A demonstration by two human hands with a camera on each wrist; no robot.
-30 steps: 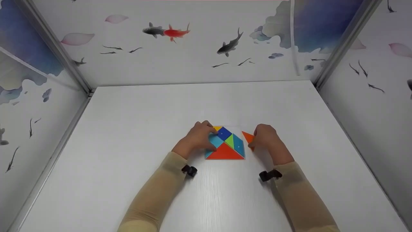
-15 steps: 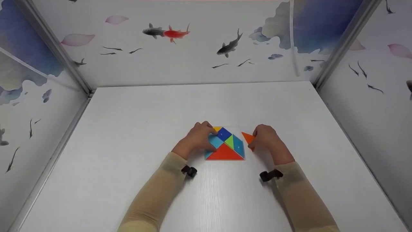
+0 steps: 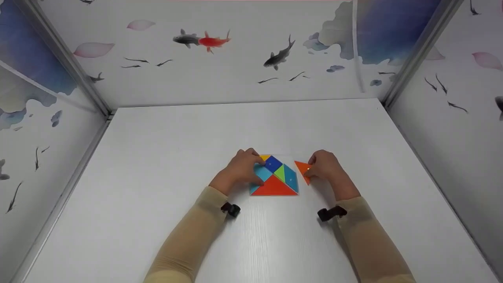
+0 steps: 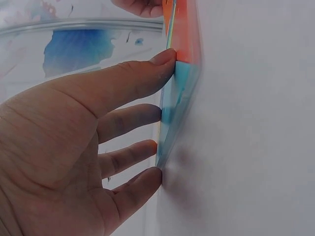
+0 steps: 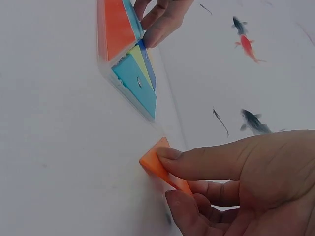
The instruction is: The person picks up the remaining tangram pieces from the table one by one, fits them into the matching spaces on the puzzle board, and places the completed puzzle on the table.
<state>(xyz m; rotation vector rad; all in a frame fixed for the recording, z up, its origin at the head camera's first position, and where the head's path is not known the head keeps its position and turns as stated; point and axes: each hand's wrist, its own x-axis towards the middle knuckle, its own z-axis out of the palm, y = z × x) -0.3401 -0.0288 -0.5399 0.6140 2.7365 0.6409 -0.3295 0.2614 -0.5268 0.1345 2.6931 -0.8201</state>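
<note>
A clear tangram tray [image 3: 292, 156] lies on the white table with flat coloured pieces in it: a large red triangle [image 3: 275, 186], a dark blue square [image 3: 272, 163], a small green triangle [image 3: 280, 171], a teal parallelogram [image 3: 290, 177], a yellow piece [image 3: 265, 157] and light blue pieces. Fairly straight fingers of my left hand [image 3: 241, 169] rest on the tray's left side, covering part of the pieces there. Just right of the tray, my right hand [image 3: 325, 169] pinches an orange triangle [image 5: 160, 160] between thumb and fingers. The triangle is apart from the tray.
The white table [image 3: 177, 149] extends around the tray. Upright panels painted with fish and petals [image 3: 243, 78] enclose its back and sides. Each wrist wears a small black camera [image 3: 232, 209].
My right hand has shifted slightly on the orange triangle, so more of it shows beside the fingers. The left hand and tray look unmoved.
</note>
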